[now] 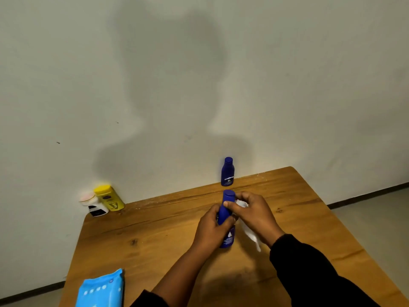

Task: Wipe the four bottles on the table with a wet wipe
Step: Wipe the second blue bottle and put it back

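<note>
Bottles stand at the table's [155, 231] far left corner: a white bottle [95, 206] and a yellow bottle [110, 198]. At mid-table the left hand [210, 229] grips a blue bottle [228, 199]; the right hand [254, 213] curls a wipe [251, 235] round its neck. Just behind stands a second blue bottle [227, 172].

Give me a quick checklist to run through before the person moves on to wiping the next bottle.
1. Held blue bottle gripped firmly by the left hand: ok.
2. Wet wipe held in the right hand at the bottle: ok.
3. Cap on the held bottle: ok.
4. Second blue bottle, yellow bottle and white bottle standing on the table: ok.
5. Which bottles are already wiped: cannot tell.
6. Wipes pack at the table's near left edge for a fresh wipe: ok.
</note>
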Demonstrator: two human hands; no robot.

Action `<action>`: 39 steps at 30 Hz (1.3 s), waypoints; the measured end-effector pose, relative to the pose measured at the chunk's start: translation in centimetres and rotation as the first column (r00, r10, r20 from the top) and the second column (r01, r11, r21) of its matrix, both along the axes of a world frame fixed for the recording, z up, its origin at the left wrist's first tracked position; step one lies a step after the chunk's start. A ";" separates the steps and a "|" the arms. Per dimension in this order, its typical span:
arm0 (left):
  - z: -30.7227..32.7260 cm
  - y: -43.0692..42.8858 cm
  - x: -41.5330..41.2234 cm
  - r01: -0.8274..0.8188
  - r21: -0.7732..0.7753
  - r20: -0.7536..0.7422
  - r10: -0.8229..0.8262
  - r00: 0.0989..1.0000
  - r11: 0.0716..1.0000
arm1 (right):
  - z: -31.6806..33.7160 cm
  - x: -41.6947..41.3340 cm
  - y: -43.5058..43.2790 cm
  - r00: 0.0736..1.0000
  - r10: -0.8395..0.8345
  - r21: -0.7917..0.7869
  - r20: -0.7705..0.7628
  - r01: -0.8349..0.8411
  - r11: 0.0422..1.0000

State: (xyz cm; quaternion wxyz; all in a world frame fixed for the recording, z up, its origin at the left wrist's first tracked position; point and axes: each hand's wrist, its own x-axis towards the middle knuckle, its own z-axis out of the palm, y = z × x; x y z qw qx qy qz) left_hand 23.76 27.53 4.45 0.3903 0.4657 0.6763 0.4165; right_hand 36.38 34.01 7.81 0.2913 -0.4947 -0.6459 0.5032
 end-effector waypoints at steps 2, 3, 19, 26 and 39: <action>1.4 -2.2 -0.5 -0.032 0.023 0.005 0.032 0.999 0.999 | 0.9 -0.1 -1.8 1.000 -0.002 -0.044 -0.015 0.001 0.999; 2.3 -3.5 -0.9 -0.046 0.036 0.006 0.046 0.999 0.998 | 1.5 -0.2 -2.9 1.000 0.004 -0.092 -0.012 -0.005 0.996; 10.9 -18.7 -6.4 -0.140 0.078 0.094 0.132 0.987 0.987 | 8.0 -2.9 -17.5 0.984 0.079 -0.629 -0.162 -0.165 0.760; 11.1 -20.3 -7.9 -0.318 0.022 0.277 0.300 0.913 0.948 | 8.6 -4.5 -19.9 0.835 -0.289 -0.727 -0.469 -0.179 0.664; 11.3 -21.6 -8.1 -0.152 0.092 0.256 0.124 0.959 0.984 | 11.7 -7.0 -19.5 0.969 -0.219 0.161 -0.116 0.236 0.958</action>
